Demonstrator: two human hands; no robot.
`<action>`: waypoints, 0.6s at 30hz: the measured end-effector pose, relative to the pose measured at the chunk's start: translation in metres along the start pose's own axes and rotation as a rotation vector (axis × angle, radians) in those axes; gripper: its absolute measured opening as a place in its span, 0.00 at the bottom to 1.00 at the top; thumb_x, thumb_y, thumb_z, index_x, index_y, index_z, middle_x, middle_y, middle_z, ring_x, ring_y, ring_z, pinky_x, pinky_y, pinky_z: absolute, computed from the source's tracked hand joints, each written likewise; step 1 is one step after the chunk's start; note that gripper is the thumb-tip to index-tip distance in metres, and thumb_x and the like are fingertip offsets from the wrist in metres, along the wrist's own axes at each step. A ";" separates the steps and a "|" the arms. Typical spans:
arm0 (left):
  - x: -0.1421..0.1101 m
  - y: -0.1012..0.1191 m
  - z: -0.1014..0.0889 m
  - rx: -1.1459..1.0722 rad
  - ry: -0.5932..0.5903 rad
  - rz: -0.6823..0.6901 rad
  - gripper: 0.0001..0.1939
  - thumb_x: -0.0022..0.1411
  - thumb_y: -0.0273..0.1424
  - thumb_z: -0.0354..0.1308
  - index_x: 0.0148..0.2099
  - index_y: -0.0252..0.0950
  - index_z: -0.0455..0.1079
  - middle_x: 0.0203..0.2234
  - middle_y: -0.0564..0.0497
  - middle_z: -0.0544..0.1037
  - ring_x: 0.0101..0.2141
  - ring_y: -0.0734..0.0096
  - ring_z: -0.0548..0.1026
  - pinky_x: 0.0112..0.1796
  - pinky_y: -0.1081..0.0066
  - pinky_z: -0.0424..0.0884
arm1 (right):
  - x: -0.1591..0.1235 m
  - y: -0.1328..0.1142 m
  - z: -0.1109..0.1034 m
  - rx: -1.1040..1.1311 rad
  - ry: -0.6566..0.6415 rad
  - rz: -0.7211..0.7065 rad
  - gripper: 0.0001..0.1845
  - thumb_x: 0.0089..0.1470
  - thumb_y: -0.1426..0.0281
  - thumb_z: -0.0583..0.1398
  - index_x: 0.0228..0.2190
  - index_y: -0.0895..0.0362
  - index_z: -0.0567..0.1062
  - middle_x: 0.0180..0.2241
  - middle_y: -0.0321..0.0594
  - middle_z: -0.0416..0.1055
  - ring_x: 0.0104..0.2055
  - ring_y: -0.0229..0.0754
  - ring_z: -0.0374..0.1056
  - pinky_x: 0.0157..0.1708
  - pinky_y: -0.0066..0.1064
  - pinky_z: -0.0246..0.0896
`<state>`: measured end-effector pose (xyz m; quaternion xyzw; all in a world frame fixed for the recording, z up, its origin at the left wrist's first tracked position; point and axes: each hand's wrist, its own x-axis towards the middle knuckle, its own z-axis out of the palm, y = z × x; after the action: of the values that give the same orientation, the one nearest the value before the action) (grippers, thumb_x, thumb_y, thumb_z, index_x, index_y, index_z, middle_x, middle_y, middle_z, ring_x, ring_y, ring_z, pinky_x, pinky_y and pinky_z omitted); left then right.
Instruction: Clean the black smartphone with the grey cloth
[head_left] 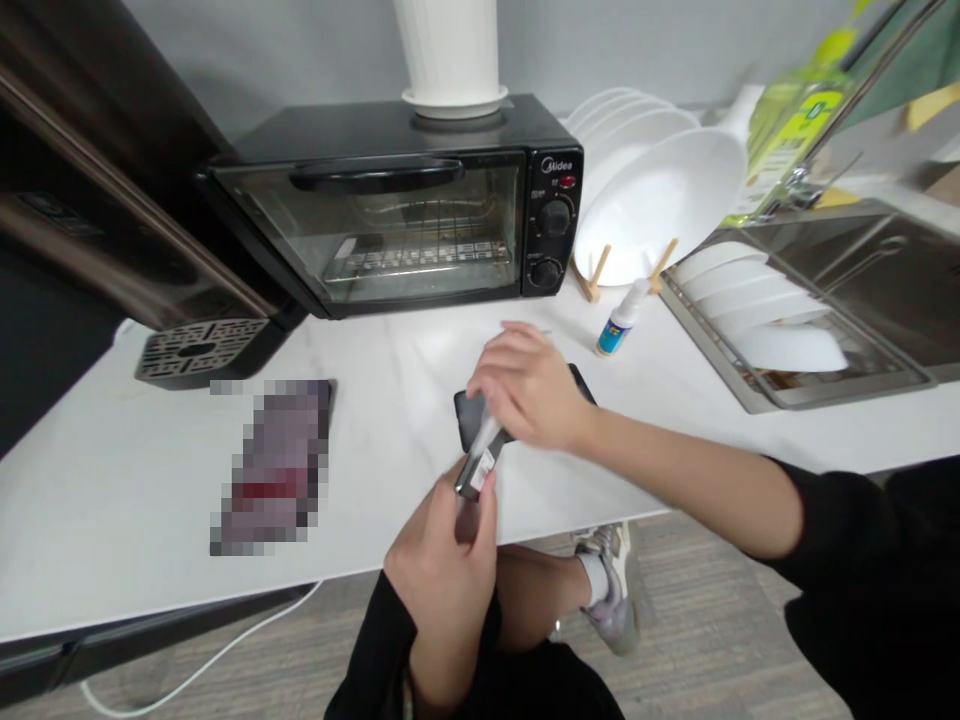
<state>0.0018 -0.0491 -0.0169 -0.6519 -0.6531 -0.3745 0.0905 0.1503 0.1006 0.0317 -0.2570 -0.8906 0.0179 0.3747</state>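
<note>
My left hand pinches a slim dark box with a white label between thumb and fingers, over the front edge of the counter. My right hand is closed at the upper end of the same object, on a whitish, translucent part that looks like plastic wrapping; its fingers hide most of that end. Beneath the right hand lies a flat black object, perhaps a phone, on the white counter, partly covered. A small spray bottle with a blue label stands just beyond the right hand.
A black toaster oven stands at the back, a white pot on top. White plates lean in a wooden rack beside the sink, which has more dishes. A pixelated phone-shaped item lies left, near a machine's drip tray.
</note>
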 end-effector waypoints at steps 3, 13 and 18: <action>-0.001 -0.002 0.002 0.026 0.030 0.017 0.12 0.69 0.38 0.62 0.33 0.38 0.73 0.17 0.55 0.73 0.19 0.70 0.72 0.25 0.71 0.61 | 0.000 -0.019 0.008 0.030 -0.090 -0.330 0.22 0.70 0.63 0.48 0.32 0.53 0.78 0.29 0.35 0.76 0.39 0.43 0.68 0.52 0.38 0.58; 0.002 0.000 0.002 0.046 0.029 0.023 0.08 0.69 0.36 0.63 0.41 0.36 0.76 0.21 0.53 0.77 0.21 0.70 0.75 0.26 0.72 0.62 | -0.001 -0.006 0.002 0.012 0.016 -0.034 0.24 0.71 0.66 0.47 0.31 0.55 0.78 0.31 0.38 0.77 0.41 0.44 0.69 0.57 0.42 0.55; 0.002 0.000 0.001 0.033 0.028 0.039 0.10 0.69 0.35 0.62 0.34 0.37 0.73 0.19 0.53 0.75 0.21 0.70 0.75 0.26 0.72 0.63 | -0.002 -0.010 0.006 0.007 -0.039 -0.295 0.25 0.72 0.62 0.47 0.30 0.54 0.77 0.26 0.35 0.73 0.35 0.42 0.66 0.42 0.38 0.56</action>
<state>0.0019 -0.0465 -0.0167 -0.6577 -0.6451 -0.3708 0.1175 0.1424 0.0919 0.0282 -0.1217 -0.9258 -0.0292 0.3566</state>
